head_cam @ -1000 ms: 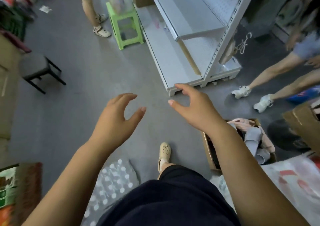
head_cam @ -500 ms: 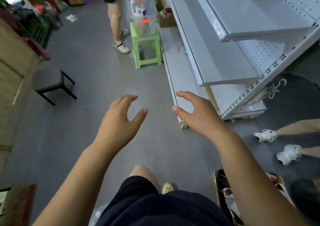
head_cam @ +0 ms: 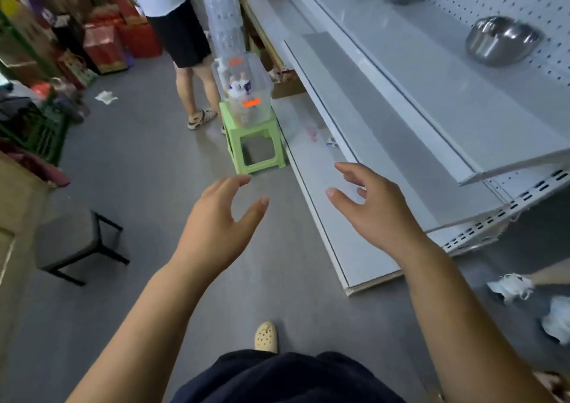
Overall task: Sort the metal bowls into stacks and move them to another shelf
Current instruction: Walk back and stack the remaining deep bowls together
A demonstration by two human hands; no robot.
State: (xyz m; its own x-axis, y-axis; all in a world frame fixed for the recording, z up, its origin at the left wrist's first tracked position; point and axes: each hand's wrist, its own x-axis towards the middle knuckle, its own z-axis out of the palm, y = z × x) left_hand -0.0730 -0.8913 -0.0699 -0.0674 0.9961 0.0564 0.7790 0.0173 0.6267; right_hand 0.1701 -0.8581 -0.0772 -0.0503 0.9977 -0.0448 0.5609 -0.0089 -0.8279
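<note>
Left hand (head_cam: 216,227) and right hand (head_cam: 379,214), spread and empty, before the white shelf (head_cam: 431,79); on it 3 steel bowls (head_cam: 501,43), 2 cropped.

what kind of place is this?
Probably a small shop or stockroom mid-restock: white pegboard retail shelving holding loose metal bowls, red boxed goods piled at the aisle's far end, and a bin of bottles on a stool.

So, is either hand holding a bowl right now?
No, the left hand and right hand are both empty with fingers spread, while the bowls sit on the top shelf.
</note>
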